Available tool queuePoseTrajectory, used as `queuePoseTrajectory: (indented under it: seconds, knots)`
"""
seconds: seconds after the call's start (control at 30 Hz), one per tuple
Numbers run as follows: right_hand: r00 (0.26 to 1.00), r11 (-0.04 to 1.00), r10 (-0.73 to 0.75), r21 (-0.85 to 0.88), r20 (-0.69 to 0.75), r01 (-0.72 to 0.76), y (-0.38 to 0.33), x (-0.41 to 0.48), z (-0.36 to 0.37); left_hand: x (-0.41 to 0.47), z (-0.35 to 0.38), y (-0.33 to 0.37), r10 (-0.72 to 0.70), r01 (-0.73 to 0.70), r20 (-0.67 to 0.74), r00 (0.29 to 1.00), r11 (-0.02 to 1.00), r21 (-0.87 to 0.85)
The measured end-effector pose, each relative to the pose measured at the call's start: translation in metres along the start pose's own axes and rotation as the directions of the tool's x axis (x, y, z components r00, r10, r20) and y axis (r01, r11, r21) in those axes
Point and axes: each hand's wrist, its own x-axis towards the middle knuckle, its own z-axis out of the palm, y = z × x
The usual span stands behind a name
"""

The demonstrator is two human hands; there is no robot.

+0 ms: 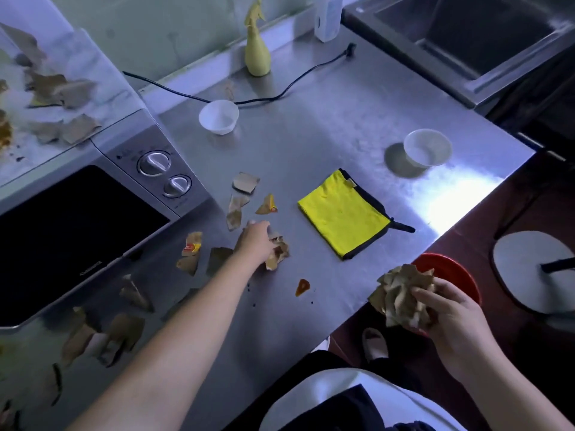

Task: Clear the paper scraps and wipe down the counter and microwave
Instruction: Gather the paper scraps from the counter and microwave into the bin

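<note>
Closest to the lens, a white-and-dark garment fills the bottom edge, cut off by the frame, with one light shoe (pixel 375 343) showing on the floor beyond it.

The right hand (pixel 451 318) is off the edge of the steel counter (pixel 342 119), its fingers curled round a wad of brown paper (pixel 401 297). The wad hides part of a red container (pixel 448 272) below; whether this is a bin or a bowl is unclear.

The left hand (pixel 255 244) reaches out palm down onto the counter and grips a crumpled bunch of scraps (pixel 278 250). Its fingertips are mostly hidden behind the back of the hand.

Loose torn paper scraps (pixel 236 209) lie just beyond that hand. More lie in front of the microwave (pixel 77 219), where they are blurred and hard to tell from reflections. The microwave's left side is cut off. Further scraps and an orange-brown stain (pixel 4 133) lie on its top.

A small orange smear (pixel 302 287) marks the counter between the arms. A folded yellow cloth (pixel 342 213) lies flat to the right of the scraps. Two white bowls (pixel 219 115) stand well apart, and a black cord (pixel 264 98) trails past the nearer-left one. A yellow spray bottle (pixel 256 54) stands at the wall. Beside it a white bottle (pixel 328 17) is cropped at the top.
</note>
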Motion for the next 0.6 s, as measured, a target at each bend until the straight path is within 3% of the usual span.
queuePoseTrajectory:
  seconds: [0.13, 0.3, 0.47, 0.6]
  knots:
    - [0.996, 1.0, 0.023, 0.012, 0.084, -0.024, -0.017, 0.021, -0.003, -0.012, 0.001, 0.011, -0.052, 0.052, 0.002, 0.999, 0.999, 0.003]
    - [0.95, 0.999, 0.04, -0.03, 0.311, -0.033, -0.041, 0.043, -0.009, -0.045, 0.009, 0.031, -0.156, 0.155, -0.025, 0.987, 0.987, -0.036]
    - [0.88, 0.993, 0.077, -0.112, 0.469, -0.027, -0.048, 0.057, -0.024, -0.08, 0.024, 0.047, -0.212, 0.169, -0.16, 0.964, 0.954, -0.247]
    - [0.819, 0.992, 0.107, -0.115, 0.563, -0.051, -0.047, 0.064, -0.035, -0.106, 0.03, 0.078, -0.308, 0.202, -0.146, 0.94, 0.848, -0.49]
